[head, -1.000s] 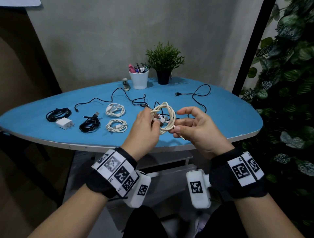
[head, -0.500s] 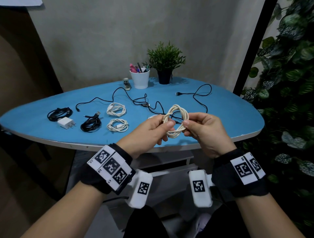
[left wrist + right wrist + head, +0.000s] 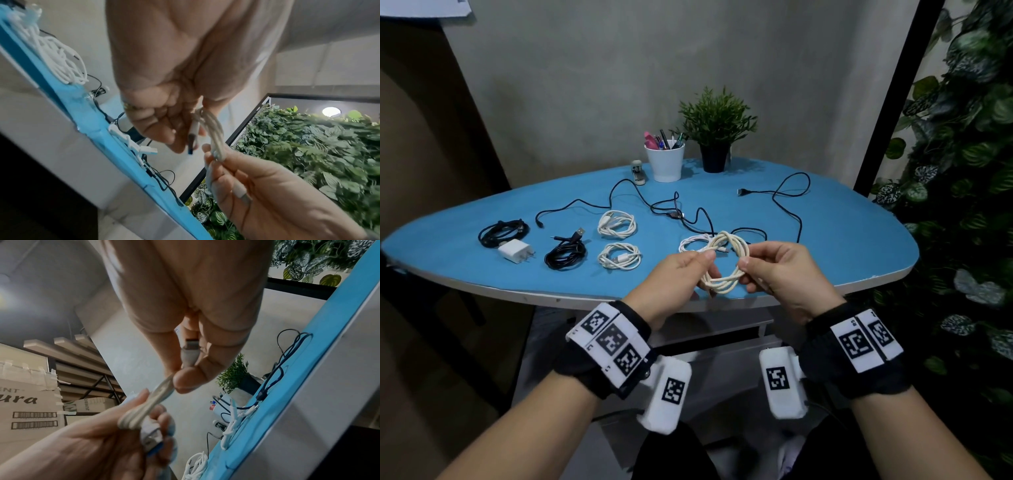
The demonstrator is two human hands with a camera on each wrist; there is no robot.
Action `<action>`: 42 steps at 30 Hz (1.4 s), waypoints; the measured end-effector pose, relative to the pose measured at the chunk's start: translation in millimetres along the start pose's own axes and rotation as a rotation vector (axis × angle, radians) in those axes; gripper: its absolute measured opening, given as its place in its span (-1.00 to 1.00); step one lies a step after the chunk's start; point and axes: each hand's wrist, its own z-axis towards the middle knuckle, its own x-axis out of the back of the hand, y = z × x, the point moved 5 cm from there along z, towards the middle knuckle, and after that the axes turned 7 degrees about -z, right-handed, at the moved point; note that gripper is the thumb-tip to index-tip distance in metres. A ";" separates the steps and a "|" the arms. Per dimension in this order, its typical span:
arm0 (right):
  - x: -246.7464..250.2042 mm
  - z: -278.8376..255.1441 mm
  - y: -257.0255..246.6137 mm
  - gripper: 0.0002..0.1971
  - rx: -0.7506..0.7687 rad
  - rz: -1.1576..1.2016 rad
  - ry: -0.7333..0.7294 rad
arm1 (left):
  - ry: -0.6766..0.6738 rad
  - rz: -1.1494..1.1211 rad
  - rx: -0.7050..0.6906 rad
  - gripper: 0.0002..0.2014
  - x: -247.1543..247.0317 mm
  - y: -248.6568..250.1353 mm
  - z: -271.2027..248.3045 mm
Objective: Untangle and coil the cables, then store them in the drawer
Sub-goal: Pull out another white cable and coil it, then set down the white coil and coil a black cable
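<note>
Both hands hold a cream braided cable coil [image 3: 727,263] above the blue table's near edge. My left hand [image 3: 681,274] pinches its left side, with a plug [image 3: 193,138] sticking out between the fingers. My right hand [image 3: 774,270] pinches the right side, and the other plug [image 3: 190,352] lies against its palm. Two white coils [image 3: 617,223] [image 3: 619,257], two black coils [image 3: 503,231] [image 3: 566,253] and a white charger [image 3: 515,250] lie at the left. A loose black cable [image 3: 787,195] and a white cable [image 3: 693,242] sprawl behind my hands.
A white pen cup [image 3: 665,161], a potted plant [image 3: 717,137] and a small stapler-like item [image 3: 637,171] stand at the back of the blue table [image 3: 859,246]. A white drawer unit [image 3: 722,329] sits under the table. A leafy wall [image 3: 969,171] fills the right side.
The coil has gone from upright to tilted flatter and lower over the near edge. My right hand has closed from spread fingers to a pinch on it.
</note>
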 end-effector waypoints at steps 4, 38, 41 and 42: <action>-13.2 5.7 -2.7 -0.92 -0.012 -0.021 -0.069 | 0.138 0.129 -0.051 -0.53 12.4 7.4 2.2; -24.6 136.3 -77.4 -0.76 0.181 -0.240 0.230 | 0.072 0.159 0.407 -0.49 93.0 -25.9 64.9; -9.0 125.8 -94.4 -0.82 0.340 -0.182 0.296 | 0.003 0.441 0.384 -0.33 89.9 -22.9 66.2; -4.0 121.9 -98.8 -0.85 0.382 -0.154 0.316 | 0.014 0.506 0.354 -0.34 88.7 -21.2 67.8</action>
